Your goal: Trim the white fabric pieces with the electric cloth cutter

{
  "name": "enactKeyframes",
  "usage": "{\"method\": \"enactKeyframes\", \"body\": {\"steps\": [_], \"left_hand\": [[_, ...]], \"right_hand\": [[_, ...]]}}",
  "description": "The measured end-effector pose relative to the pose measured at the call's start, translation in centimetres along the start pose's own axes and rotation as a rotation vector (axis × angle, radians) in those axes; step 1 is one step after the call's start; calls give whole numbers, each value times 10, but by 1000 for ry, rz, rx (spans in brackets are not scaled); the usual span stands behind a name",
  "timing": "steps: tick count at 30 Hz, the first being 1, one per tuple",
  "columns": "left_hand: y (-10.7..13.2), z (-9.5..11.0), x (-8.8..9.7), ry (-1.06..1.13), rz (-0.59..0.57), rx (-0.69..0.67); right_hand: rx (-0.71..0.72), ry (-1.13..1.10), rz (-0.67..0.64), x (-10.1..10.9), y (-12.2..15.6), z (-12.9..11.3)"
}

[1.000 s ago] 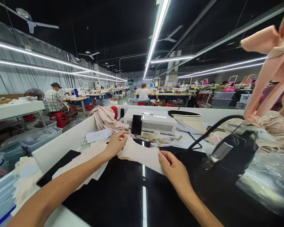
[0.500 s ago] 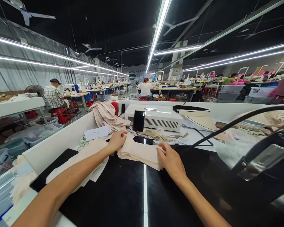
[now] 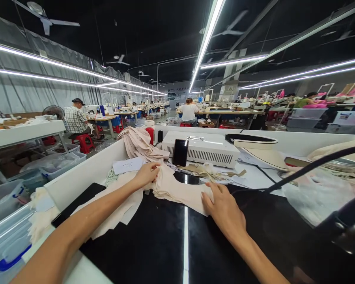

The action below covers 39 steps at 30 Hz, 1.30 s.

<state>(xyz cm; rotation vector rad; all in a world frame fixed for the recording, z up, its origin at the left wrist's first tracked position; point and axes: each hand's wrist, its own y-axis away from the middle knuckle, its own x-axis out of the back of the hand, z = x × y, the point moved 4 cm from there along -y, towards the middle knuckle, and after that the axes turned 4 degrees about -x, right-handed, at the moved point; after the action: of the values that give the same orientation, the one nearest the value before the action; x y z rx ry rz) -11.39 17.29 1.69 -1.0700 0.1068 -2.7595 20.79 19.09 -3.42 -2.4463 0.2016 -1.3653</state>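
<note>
Fingertips of the left hand (image 3: 146, 174) are pinching the far left end of a stack of pale fabric pieces (image 3: 180, 191), while the right hand (image 3: 225, 207) is curling its thumb and fingers over the right end (whether it is gripping or merely pressing, I cannot tell). The stack is lying between the two hands on the glossy black table (image 3: 154, 244), its near edge showing several layers. By my reading, the work is sitting partway: the pieces are already lying one on another, yet their edges are not quite lining up, and no stitching or tie that I can see is joining them. Under the left forearm (image 3: 91, 221), more pale pieces (image 3: 128, 207) are spreading in a loose fan; whether these are done or waiting, the view is not telling.

Just beyond the left hand, a marked paper slip (image 3: 128, 165) is lying beside a green cord bundle (image 3: 110, 177). Past the stack, a black phone (image 3: 180, 152) is standing before a vented white box (image 3: 199, 148), with tan ribbon scraps (image 3: 207, 171) lying near it. Pink fabric (image 3: 136, 144) is heaping up at the left, near a red thread spool (image 3: 150, 135); a cream visor (image 3: 256, 148) is resting at the right. Farther off, a person in a checked shirt (image 3: 75, 120) is sitting.
</note>
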Motion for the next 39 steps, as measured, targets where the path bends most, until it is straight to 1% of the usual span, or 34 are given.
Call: {"method": "enactKeyframes", "body": {"steps": [3,5,6,8,9,11,13,16,18,20,22,23,27,29,31,35,37,39], "left_hand": [[12,-11,45,-110,5,-9],[26,-22,76,-209,5,-1],[34,-28,88,-257,5,2],[49,-40,103,-337,2,8],[56,-45,106,-370,-4,13],[66,-53,103,-422,-25,26],[72,-58,94,-462,-49,44],[77,-61,82,-497,-52,53],[78,-61,79,-506,-40,44],[80,-61,79,-511,-26,34],[81,-63,81,-518,-2,28],[82,-63,83,-521,11,28],[82,-68,85,-518,32,42],[82,-70,85,-501,28,46],[83,-69,85,-476,37,37],[93,-59,93,-404,93,-25],[102,-50,98,-356,115,-78],[112,-37,99,-302,111,-144]], "right_hand": [[8,-63,-27,4,11,-1],[28,-119,-46,4,20,-4],[40,-149,-53,3,24,-6],[60,-202,-59,0,34,-10],[67,-225,-59,-2,38,-12],[78,-258,-57,-6,47,-17],[91,-292,-56,-8,56,-21],[133,-387,-59,-6,68,-26],[167,-452,-96,-3,75,-29],[201,-488,-175,-3,81,-33],[226,-512,-246,-8,85,-36],[228,-526,-244,-12,88,-37],[219,-587,-159,-30,98,-41],[235,-604,-183,-36,104,-45],[242,-617,-209,-37,108,-48],[181,-656,-282,-34,114,-55],[110,-728,-365,-34,118,-59],[-6,-840,-471,-33,125,-65]]}}
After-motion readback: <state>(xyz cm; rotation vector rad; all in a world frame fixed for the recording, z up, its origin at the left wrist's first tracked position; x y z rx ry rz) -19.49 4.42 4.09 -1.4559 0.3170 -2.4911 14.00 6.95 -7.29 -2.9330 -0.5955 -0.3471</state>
